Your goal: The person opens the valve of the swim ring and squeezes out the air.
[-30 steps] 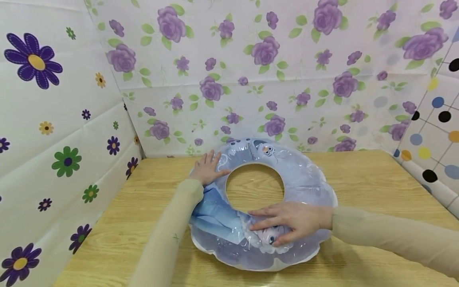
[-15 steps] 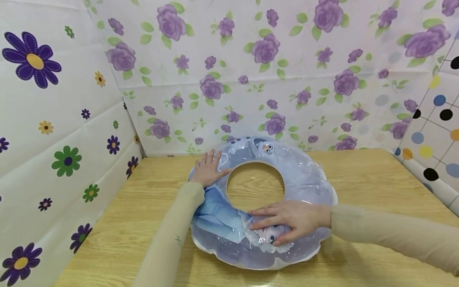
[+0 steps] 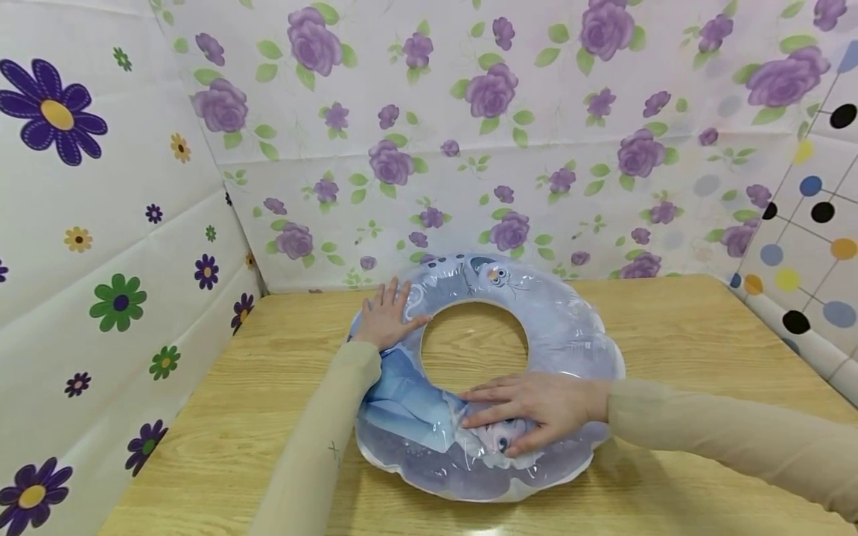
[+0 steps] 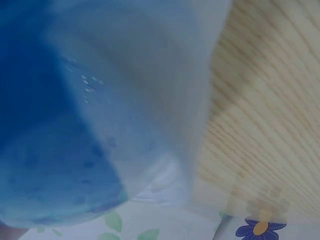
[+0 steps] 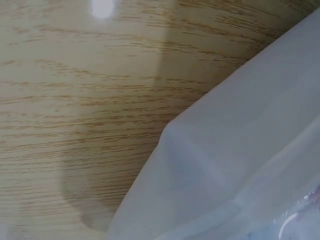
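Note:
An inflated swim ring (image 3: pixel 563 320), pale blue and lilac with a cartoon snowman and a figure in a blue dress, lies flat on the wooden table. On its upper left part rests my left hand (image 3: pixel 386 316), fingers spread and the thumb reaching toward the hole. My right hand (image 3: pixel 539 409) lies on the front part, over the printed face, fingers extended to the left. In the left wrist view the blue side of the ring (image 4: pixel 100 125) fills much of the picture. The right wrist view has its whitish seam edge (image 5: pixel 200 185) above the tabletop.
The wooden table (image 3: pixel 255 387) extends around the ring on all sides. A purple-rose curtain (image 3: pixel 429 149) hangs behind it, a daisy-print sheet (image 3: pixel 100 260) at the left, and a dotted sheet (image 3: pixel 814 246) at the right.
Both hands stay at the same places on the swim ring. The whole head view has shifted slightly; nothing else visibly differs.

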A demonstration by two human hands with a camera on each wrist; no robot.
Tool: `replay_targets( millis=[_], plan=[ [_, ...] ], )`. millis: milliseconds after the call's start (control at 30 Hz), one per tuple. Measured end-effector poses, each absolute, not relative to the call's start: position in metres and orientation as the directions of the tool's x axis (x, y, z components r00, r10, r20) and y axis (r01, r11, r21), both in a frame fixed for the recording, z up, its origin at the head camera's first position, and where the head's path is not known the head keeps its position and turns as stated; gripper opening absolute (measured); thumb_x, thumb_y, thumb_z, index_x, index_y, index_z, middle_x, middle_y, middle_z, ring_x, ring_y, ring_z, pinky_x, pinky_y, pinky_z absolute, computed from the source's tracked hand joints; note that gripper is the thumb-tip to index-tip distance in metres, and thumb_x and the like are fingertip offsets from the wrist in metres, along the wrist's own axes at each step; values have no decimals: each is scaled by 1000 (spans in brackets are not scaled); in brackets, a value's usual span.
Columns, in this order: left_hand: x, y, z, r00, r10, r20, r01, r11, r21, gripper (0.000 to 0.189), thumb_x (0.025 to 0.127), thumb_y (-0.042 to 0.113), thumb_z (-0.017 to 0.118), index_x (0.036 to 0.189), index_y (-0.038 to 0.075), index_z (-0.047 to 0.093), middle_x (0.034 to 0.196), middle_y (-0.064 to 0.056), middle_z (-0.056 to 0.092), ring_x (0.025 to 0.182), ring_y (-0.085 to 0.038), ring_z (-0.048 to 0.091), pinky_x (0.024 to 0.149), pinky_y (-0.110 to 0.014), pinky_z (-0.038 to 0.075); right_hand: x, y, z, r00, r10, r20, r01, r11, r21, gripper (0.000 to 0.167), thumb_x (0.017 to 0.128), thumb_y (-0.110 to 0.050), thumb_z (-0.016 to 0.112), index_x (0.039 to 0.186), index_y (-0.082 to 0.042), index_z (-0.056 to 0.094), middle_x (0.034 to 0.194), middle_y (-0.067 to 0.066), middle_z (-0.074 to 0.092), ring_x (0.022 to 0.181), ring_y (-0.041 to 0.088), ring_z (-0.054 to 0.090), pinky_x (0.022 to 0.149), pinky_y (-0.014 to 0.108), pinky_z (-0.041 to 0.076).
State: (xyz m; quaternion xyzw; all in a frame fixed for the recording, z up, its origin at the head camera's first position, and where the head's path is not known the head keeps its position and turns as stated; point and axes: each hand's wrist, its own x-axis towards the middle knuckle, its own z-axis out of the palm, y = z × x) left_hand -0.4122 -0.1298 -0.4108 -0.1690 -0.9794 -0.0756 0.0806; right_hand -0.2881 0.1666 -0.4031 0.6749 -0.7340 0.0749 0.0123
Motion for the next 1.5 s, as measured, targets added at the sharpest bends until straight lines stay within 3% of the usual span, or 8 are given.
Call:
replay_targets(
  millis=[333, 600, 1500],
  plan=[
    [-410, -130, -413, -921, 331, 207, 368, 914, 173, 95, 78, 76, 28, 147, 16, 5, 149, -13, 3, 131, -38, 3, 96, -61, 7, -291, 164, -406, -101, -990, 94, -993, 95, -69, 60, 90, -51, 42, 144, -33, 22, 149, 1, 15, 131, 19, 18, 102, 38, 19],
    [-407, -127, -409, -931, 320, 176, 342, 932, 116, 88, 84, 67, 36, 147, 13, 6, 148, -15, 6, 131, -38, 6, 98, -58, 10, -290, 163, -405, -114, -990, 85, -993, 110, -49, 60, 90, -53, 41, 144, -34, 21, 149, 1, 15, 131, 18, 18, 102, 36, 18],
    [-411, -130, -416, -925, 338, 175, 359, 927, 109, 94, 80, 72, 34, 146, 14, 2, 148, -14, 3, 131, -38, 4, 98, -58, 8, -292, 164, -411, -118, -991, 69, -993, 117, -16, 63, 90, -53, 39, 145, -33, 17, 150, 0, 10, 132, 19, 15, 102, 36, 17]
  ],
)
